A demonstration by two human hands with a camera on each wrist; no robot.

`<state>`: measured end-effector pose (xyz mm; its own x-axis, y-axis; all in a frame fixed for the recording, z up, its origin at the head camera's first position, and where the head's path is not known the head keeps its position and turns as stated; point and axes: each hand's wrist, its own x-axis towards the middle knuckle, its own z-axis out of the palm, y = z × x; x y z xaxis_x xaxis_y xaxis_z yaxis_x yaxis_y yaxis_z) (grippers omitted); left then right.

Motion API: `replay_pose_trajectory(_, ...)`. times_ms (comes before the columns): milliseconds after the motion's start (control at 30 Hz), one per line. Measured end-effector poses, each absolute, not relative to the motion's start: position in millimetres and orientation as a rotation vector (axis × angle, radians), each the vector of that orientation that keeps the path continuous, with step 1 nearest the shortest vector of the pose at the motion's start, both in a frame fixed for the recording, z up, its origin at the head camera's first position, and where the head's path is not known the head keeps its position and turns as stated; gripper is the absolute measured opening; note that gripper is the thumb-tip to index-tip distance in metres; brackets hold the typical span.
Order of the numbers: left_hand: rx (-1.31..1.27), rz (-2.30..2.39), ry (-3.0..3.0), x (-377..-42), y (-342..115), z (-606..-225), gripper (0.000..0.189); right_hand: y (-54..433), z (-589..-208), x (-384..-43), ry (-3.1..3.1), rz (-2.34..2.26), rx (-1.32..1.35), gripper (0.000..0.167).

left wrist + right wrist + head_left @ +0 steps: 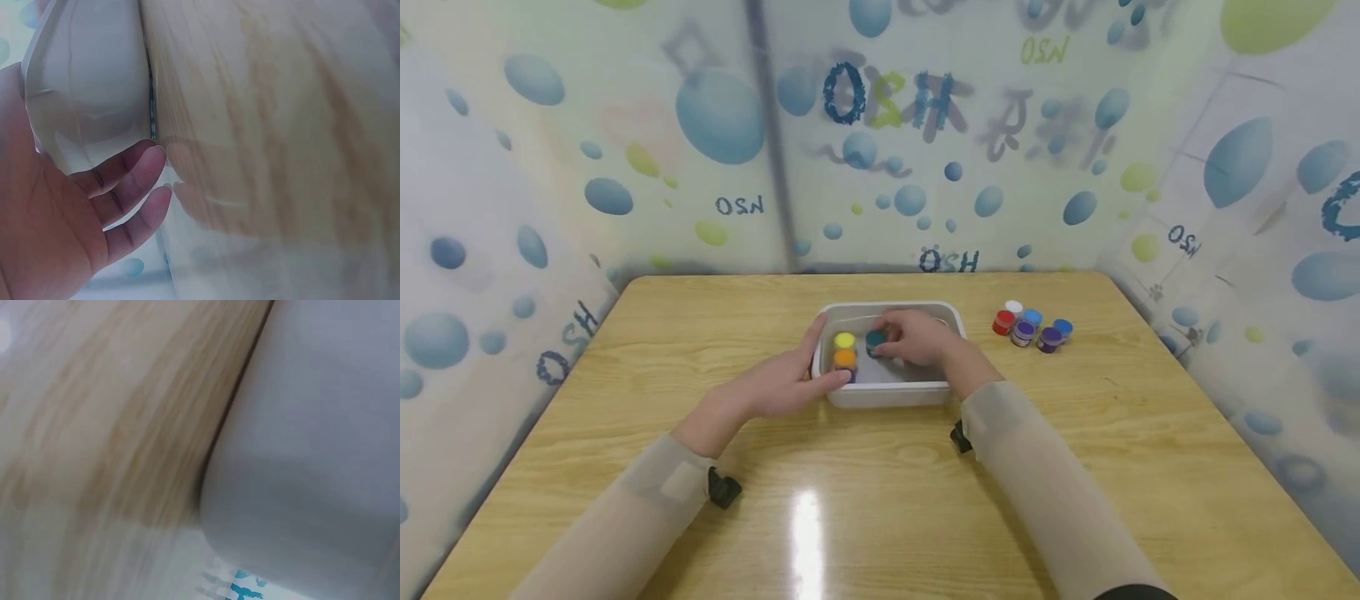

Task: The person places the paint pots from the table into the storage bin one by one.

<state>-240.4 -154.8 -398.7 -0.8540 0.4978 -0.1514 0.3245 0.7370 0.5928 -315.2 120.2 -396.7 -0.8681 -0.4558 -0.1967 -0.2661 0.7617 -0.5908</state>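
Observation:
A white plastic bin (895,397) stands on the table, its side wall (94,69) filling the upper left of the left wrist view. My left hand (782,385) holds the bin's left end, thumb over the rim and fingers (134,181) along the outside. Inside the bin, my right hand (919,337) pinches a small dark green paint jar (872,342). Left of that jar are a yellow-topped jar (845,341) and an orange-topped jar (845,358). Something dark by the left thumb tip is mostly hidden. In the right wrist view the bin's wall (312,456) shows, but no hand.
To the right of the bin, several small jars cluster on the wooden table (880,500): a red jar (1003,322), a white jar (1013,307), blue jars (1062,329) and purple jars (1049,339). Patterned walls (895,208) enclose the table's back and sides.

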Motion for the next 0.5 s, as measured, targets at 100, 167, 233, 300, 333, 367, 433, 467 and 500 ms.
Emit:
replay_pose_trajectory(100,0.638,0.819,2.640,-240.5,-155.9,-398.2,0.112,118.7,-396.2,-314.6,2.620,-0.819,-0.535,0.039)
replay_pose_trajectory(167,0.634,0.821,2.638,-240.6,-156.3,-398.1,0.112,118.3,-395.7,-313.6,2.612,-0.828,-0.522,0.040)
replay_pose_trajectory(233,0.625,0.824,2.635,-240.7,-156.3,-398.1,0.112,118.4,-395.0,-312.7,2.605,-0.835,-0.522,0.040)
replay_pose_trajectory(300,0.625,0.824,2.634,-241.0,-156.2,-398.7,0.113,118.4,-394.0,-311.7,2.599,-0.830,-0.528,0.042)
replay_pose_trajectory(333,0.628,0.823,2.635,-241.2,-156.3,-399.1,0.113,118.5,-393.4,-311.3,2.595,-0.827,-0.532,0.042)
replay_pose_trajectory(367,0.627,0.823,2.636,-241.2,-156.2,-399.4,0.113,118.5,-392.9,-311.0,2.592,-0.824,-0.534,0.043)
replay_pose_trajectory(433,0.631,0.821,2.639,-241.3,-156.5,-399.9,0.112,118.2,-392.1,-310.7,2.587,-0.821,-0.532,0.043)
replay_pose_trajectory(467,0.638,0.820,2.639,-241.3,-156.8,-400.2,0.112,117.9,-391.8,-310.5,2.586,-0.819,-0.532,0.043)
replay_pose_trajectory(500,0.638,0.821,2.640,-241.3,-157.0,-400.4,0.112,117.7,-391.6,-310.6,2.586,-0.820,-0.531,0.043)
